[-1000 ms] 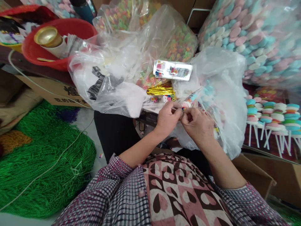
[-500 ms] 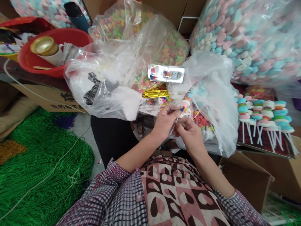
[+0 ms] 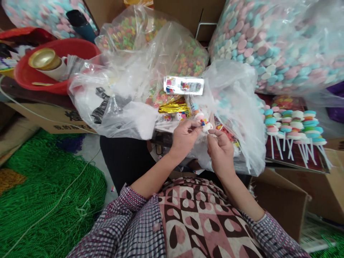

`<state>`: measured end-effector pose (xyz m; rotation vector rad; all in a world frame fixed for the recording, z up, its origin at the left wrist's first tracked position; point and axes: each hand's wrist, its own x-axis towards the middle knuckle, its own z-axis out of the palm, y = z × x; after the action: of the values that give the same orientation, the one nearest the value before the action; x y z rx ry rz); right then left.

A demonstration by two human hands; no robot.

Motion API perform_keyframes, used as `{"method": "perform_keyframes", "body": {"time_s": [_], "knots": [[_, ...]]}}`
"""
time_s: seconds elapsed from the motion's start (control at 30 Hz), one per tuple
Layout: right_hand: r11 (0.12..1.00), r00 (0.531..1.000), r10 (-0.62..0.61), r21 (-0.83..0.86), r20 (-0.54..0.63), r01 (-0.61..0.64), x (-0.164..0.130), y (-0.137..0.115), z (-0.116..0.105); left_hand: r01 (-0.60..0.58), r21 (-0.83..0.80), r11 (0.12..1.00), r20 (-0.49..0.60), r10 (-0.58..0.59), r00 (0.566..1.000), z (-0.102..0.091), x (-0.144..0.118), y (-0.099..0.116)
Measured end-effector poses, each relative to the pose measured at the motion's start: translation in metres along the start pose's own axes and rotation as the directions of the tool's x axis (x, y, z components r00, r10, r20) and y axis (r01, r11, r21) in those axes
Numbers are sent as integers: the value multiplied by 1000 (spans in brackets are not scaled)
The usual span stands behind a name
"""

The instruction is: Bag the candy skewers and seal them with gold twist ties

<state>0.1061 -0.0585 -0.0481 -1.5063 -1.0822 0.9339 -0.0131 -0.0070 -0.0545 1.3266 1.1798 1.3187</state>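
My left hand (image 3: 185, 139) is closed, thumb and fingers pinching a marshmallow skewer (image 3: 206, 126) in a clear printed wrapper. The skewer tilts away from me, its top towards the upper left. At its lower end my right hand (image 3: 221, 152) is closed too, fingertips pinched around what looks like the stick or wrapper end, partly hidden. Just beyond my hands lie gold twist ties (image 3: 174, 107) and a silver stack of printed wrappers (image 3: 184, 85). Red ring candies (image 3: 225, 133) show beside my right hand.
Finished-looking marshmallow skewers (image 3: 295, 123) lie in rows at the right. Large bags of marshmallows (image 3: 279, 46) and ring candies (image 3: 188, 57) stand behind. A red basin (image 3: 80, 48) holds cups at the left. Green cords (image 3: 53, 200) heap on the floor; an open cardboard box (image 3: 279, 197) sits lower right.
The skewer has swung from leaning up-right to leaning up-left. My right hand has shifted up and right, to the skewer's lower end. The whole view has moved slightly.
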Motion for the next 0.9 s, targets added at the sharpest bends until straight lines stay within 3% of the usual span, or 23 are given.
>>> {"method": "perform_keyframes", "body": {"time_s": [0.1,0.2,0.3,0.43,0.67,0.9], "knots": [[926,978,-207,-323,0,196,4,1,-7,-180,266,947,52,172,984,-4,-1,3],[792,937,-349,-530,14,303,7,3,-8,-257,409,876,108,234,966,-2,-4,6],[696,902,-432,-629,18,346,9,5,-5,-275,468,840,119,248,961,1,-6,6],[633,882,-469,-684,33,362,10,10,-1,-228,493,839,84,215,973,2,-7,4],[616,887,-459,-706,39,350,11,16,1,-265,623,736,168,205,964,-5,-3,2],[767,936,-349,-558,50,317,17,9,-6,-269,659,703,193,188,963,-6,-2,2]]}}
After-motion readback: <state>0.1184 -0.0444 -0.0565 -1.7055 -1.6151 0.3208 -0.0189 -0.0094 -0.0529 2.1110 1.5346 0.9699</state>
